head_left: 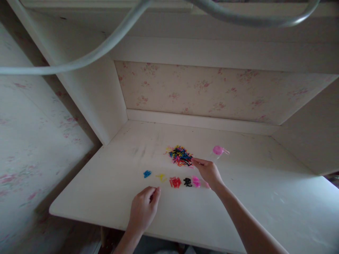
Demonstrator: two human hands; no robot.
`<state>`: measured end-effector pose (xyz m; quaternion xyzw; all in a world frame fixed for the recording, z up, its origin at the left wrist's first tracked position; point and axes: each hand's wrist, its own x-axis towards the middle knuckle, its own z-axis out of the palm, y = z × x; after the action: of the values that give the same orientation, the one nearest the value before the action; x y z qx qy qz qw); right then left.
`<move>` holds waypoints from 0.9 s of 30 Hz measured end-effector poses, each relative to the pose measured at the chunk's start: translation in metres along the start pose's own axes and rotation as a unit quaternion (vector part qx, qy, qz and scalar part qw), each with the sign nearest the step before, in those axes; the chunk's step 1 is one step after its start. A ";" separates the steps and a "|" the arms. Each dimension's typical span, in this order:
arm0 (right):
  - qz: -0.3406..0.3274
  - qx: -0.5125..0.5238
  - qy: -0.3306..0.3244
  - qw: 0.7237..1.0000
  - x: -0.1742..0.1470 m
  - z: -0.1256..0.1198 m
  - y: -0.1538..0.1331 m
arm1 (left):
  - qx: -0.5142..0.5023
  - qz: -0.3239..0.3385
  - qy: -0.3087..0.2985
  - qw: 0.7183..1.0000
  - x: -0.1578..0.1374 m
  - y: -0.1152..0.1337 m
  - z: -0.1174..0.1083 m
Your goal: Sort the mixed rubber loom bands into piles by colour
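A mixed heap of small, thin, coloured loops that look like rubber bands (180,155) lies on the white desk. At the heap's right edge, the thumb and forefinger of my right hand (209,173) are pinched together; whatever is between them is too small to make out. Nearer me runs a row of sorted piles: blue bands (147,173), yellow bands (161,177), red bands (175,182), black bands (188,182) and bright pink bands (196,181). A pale pink pile (207,185) is partly covered by my right hand. Below the yellow pile, my left hand (145,208) rests in a loose fist, showing nothing in it.
A clear container with a pink lid (218,150) and a loop lies behind my right hand. The white desk (106,190) is bounded by a back ledge and side panels. A pale curved tube (106,46) crosses the upper view, close to the camera.
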<state>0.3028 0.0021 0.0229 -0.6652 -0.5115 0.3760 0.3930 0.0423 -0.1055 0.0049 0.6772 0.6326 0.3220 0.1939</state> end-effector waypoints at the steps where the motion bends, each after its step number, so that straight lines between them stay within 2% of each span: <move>1: -0.005 -0.001 0.002 1.000 0.003 0.002 0.000 | 0.000 0.000 0.002 1.000 0.000 0.000 0.000; 6: 0.004 0.031 -0.002 0.999 0.011 0.013 -0.006 | -0.003 0.008 0.005 1.000 -0.001 0.000 0.000; 11: 0.082 0.120 -0.031 0.989 0.007 0.017 -0.018 | 0.003 0.005 -0.006 1.000 -0.001 0.000 -0.001; 16: 0.131 0.211 -0.071 0.966 0.002 0.016 -0.035 | 0.001 0.001 -0.012 1.000 0.000 0.001 -0.002; 21: 0.128 0.248 -0.071 0.958 -0.026 0.000 -0.040 | -0.006 -0.001 -0.015 1.000 0.000 -0.003 -0.001; 24: 0.080 0.172 -0.001 0.982 -0.053 -0.024 -0.023 | -0.013 0.004 -0.020 1.000 -0.002 -0.004 0.000; 26: 0.023 0.043 0.084 0.995 -0.071 -0.043 -0.003 | -0.006 0.012 -0.022 1.000 -0.003 -0.004 0.000; 27: -0.007 -0.028 0.120 0.992 -0.080 -0.051 0.009 | 0.001 0.015 -0.023 1.000 -0.003 -0.004 0.000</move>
<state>0.3369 -0.0843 0.0434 -0.7125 -0.4756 0.2762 0.4357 0.0392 -0.1077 0.0022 0.6938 0.6182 0.3088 0.2026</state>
